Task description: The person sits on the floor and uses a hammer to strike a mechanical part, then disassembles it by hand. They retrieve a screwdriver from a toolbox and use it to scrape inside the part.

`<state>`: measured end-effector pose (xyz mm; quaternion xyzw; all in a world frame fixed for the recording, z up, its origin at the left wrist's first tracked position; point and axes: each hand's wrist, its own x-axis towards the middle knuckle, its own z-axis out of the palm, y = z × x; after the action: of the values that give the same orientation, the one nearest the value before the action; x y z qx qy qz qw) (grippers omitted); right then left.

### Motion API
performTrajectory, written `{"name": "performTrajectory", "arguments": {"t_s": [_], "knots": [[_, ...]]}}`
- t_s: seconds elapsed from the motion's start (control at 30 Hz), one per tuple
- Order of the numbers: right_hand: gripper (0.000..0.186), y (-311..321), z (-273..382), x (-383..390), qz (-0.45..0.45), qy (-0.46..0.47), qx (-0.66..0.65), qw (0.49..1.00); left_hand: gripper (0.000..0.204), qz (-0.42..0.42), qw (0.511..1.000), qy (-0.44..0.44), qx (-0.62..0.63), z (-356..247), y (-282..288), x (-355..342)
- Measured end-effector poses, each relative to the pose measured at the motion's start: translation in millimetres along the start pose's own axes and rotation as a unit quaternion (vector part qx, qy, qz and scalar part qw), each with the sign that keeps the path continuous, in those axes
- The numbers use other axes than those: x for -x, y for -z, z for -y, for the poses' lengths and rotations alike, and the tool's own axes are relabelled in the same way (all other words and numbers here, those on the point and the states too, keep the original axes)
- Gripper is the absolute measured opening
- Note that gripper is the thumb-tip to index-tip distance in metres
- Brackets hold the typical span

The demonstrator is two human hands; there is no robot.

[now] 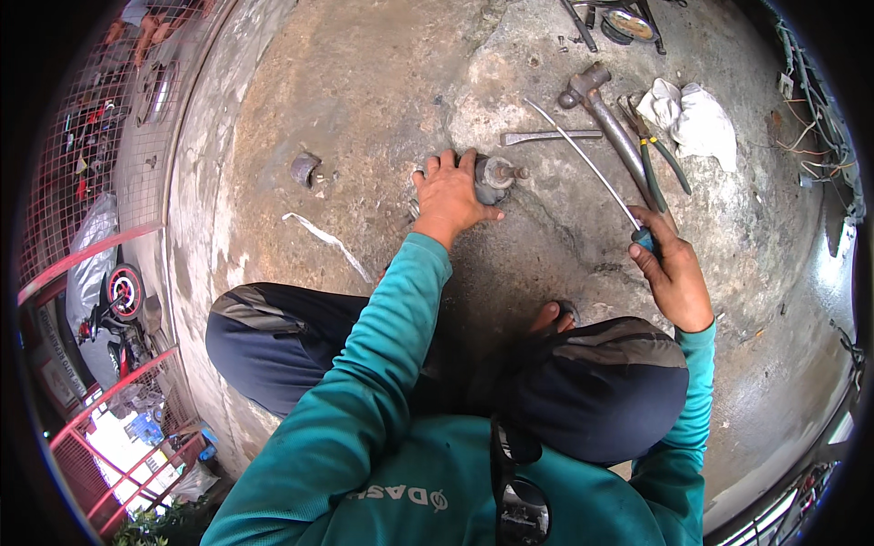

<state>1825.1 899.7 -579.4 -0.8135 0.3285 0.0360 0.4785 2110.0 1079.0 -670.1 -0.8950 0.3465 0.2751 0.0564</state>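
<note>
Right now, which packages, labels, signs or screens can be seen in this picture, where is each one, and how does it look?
No screens or clear packages are in view.
Sign: far left edge, beside the red railing; a flat pale board seen at an angle, too small to describe further.
Shirt print: on the teal shirt, bottom centre; a short row of grey marks seen upside down.

Head cam, steep down-look, close over floor (382, 82)

One hammer (603, 114), one pliers (657, 155), one white rag (696, 118), one chisel (549, 136).
</note>
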Motion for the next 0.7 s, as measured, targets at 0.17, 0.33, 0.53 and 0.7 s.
{"name": "performTrajectory", "arguments": {"t_s": [0.17, 0.33, 0.53, 0.7], "knots": [[0.048, 13.3, 3.3, -5.8, 0.019, 0.012, 0.064, 0.998, 0.116, -0.028, 0.998, -0.049, 0.037, 10.3, -17.5, -5.3], [0.046, 11.5, 12.3, -4.7, 0.050, 0.037, 0.095, 0.993, 0.111, -0.083, 0.992, -0.089, -0.021, 2.7, -31.6, 3.6], [0.041, 15.3, 31.6, 35.2, 0.031, -0.020, 0.113, 0.993, 0.106, -0.031, 0.986, -0.155, -0.048, 9.6, -18.8, 2.4], [0.024, -0.6, 20.3, 58.1, 0.056, -0.035, 0.048, 0.997, 0.099, 0.020, 0.968, -0.240, -0.071, 16.5, -4.0, -16.0]]}}
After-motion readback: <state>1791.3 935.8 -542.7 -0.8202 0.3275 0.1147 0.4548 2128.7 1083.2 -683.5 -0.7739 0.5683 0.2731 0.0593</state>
